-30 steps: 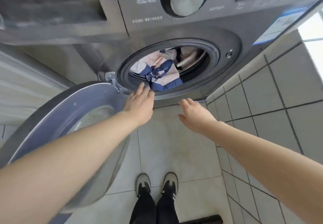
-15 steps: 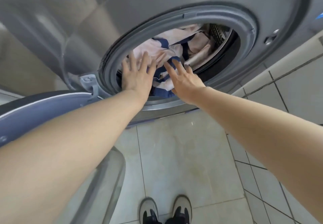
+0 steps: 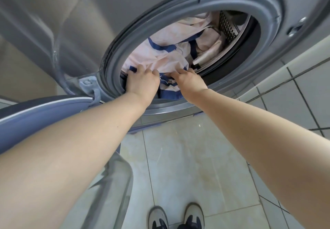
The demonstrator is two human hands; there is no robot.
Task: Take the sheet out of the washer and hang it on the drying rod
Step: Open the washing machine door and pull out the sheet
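In washer point(image 3: 178, 5) mouth: crumpled pale sheet point(image 3: 166, 53), blue bands.

Grey shoes point(image 3: 175, 217) on tiled floor point(image 3: 187, 166)

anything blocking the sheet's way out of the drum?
Nothing visible. Both hands, left hand and right hand, already grip the sheet at the lower rim of the washer opening. The door is swung open to the left, clear of it. The drying rod is out of view.
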